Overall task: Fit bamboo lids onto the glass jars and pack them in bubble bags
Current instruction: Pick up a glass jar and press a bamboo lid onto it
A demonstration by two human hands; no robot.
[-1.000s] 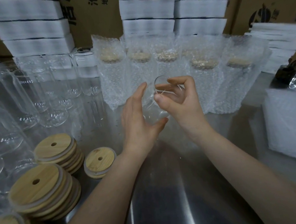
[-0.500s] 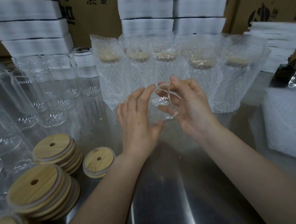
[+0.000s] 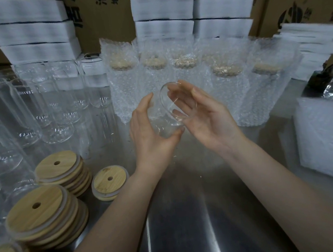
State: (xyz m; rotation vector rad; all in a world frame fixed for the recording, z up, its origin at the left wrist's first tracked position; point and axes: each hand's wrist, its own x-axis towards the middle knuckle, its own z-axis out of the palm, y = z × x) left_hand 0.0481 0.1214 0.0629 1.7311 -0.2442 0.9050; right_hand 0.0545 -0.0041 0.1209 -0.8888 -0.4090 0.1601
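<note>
The bamboo lids lay down-left of our left hand, the nearer one, which gripped the glass jar above the steel surface, tilted, mouth up toward our right hand, whose straight fingers touched its rim. Packed bubble bags crowded behind.

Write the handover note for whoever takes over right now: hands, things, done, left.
Hands: left hand grips a jar with no lid, tilted above the table; right hand is open, fingers at the jar's rim.
Things: lids in stacks front left, bare jars on the left.
Done: at least five bagged jars, lids on, stand at the back.
Left: lid and bag the held jar, then the bare jars.
</note>
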